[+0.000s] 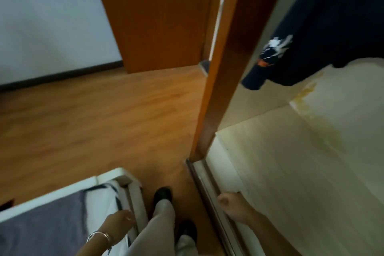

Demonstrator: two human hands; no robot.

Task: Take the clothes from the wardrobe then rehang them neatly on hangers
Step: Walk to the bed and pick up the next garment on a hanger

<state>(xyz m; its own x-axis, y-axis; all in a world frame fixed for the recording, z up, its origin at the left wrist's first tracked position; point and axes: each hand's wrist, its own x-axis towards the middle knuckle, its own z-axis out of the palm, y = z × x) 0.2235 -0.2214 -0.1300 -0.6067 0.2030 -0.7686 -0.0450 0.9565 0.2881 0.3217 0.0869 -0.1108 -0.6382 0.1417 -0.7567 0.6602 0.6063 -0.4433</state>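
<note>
A dark navy garment (324,33) with a white and orange print on its sleeve hangs inside the open wardrobe (291,162) at the upper right. Its sleeve end dangles above the pale wardrobe floor. My right hand (230,203) is low at the wardrobe's front edge, fingers curled into a loose fist, holding nothing. My left hand (118,224), with a silver bracelet on the wrist, hangs beside the bed with its fingers apart and empty. No hanger is visible.
The wardrobe's orange wooden frame post (218,72) stands between the room and the wardrobe interior. A white bed frame (112,176) with grey and striped bedding sits at lower left. A wooden floor (93,120) stretches ahead; my legs and dark shoes (163,194) stand between bed and wardrobe rail.
</note>
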